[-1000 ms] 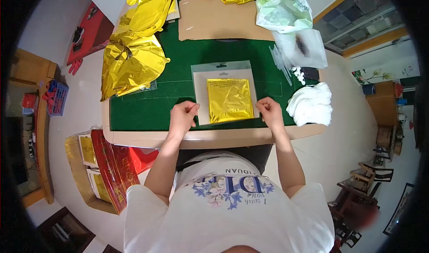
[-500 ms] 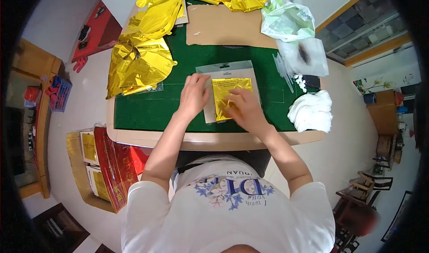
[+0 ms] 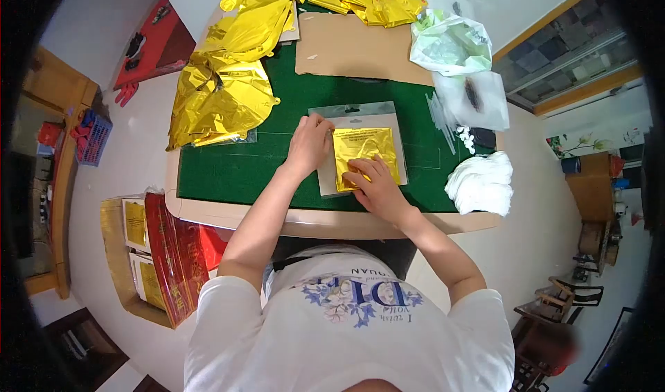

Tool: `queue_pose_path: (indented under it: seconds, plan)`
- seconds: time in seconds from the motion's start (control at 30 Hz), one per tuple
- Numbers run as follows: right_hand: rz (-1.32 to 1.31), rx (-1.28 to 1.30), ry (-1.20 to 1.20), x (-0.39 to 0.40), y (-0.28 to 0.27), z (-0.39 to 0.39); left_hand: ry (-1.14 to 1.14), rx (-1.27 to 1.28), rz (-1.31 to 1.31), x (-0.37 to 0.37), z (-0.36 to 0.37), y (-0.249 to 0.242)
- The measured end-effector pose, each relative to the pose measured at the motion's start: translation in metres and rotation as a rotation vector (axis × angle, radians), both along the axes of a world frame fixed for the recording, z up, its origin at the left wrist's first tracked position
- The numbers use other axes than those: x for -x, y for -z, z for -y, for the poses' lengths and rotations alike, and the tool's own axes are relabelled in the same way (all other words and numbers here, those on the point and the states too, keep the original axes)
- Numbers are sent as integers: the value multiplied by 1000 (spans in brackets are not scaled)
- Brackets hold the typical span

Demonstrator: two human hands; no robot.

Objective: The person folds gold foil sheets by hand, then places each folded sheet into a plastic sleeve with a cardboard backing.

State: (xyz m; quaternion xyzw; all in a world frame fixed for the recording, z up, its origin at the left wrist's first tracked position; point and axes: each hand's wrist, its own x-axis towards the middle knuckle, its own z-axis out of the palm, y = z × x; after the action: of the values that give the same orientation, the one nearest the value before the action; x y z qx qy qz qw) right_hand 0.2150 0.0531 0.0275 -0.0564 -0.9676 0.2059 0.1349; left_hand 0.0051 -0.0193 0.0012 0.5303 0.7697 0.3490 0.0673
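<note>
A flat folded gold foil packet (image 3: 370, 146) with small print along its top lies on a pale card (image 3: 327, 179) on the green table surface. Around the card shows a clear plastic bag (image 3: 385, 109) with a hang hole at its top. My left hand (image 3: 309, 146) is at the left edge of the bag, fingers curled on it; the fingertips are partly hidden. Across the lower part of the foil lies my right hand (image 3: 377, 188), its fingers spread and pressing on the packet.
Loose gold foil balloons (image 3: 225, 98) cover the table's left and back. Behind the packet lies a cardboard sheet (image 3: 360, 46). At right are a plastic carrier bag (image 3: 451, 46), clear strips (image 3: 440, 122) and a white cloth bundle (image 3: 481, 184). A carton (image 3: 118, 253) with packed cards stands on the floor.
My right hand has come down and settled with its fingers on the lower foil packet. My left hand stays at the bag's left edge. The whole view has shifted slightly.
</note>
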Motion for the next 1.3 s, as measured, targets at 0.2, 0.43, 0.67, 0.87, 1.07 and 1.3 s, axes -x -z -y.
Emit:
queue_pose_path:
  seconds: [0.2,0.43,0.67,0.87,1.07,1.3]
  plan:
    - [-58,50,6,4,14,-4,-3,10,-19,-2,-1,2]
    - [-84,35,17,7,23,-4,-6,-34,-77,-3,-2,5]
    - [1,39,-1,11,16,-8,-1,-96,-131,-3,-4,9]
    - [105,-91,-35,17,-2,-6,-12,-58,-86,-5,-2,4]
    - [110,-190,36,34,12,-32,-19,-94,-93,-5,-3,6]
    - [116,-292,41,44,24,-43,0,-80,-94,-2,-4,3]
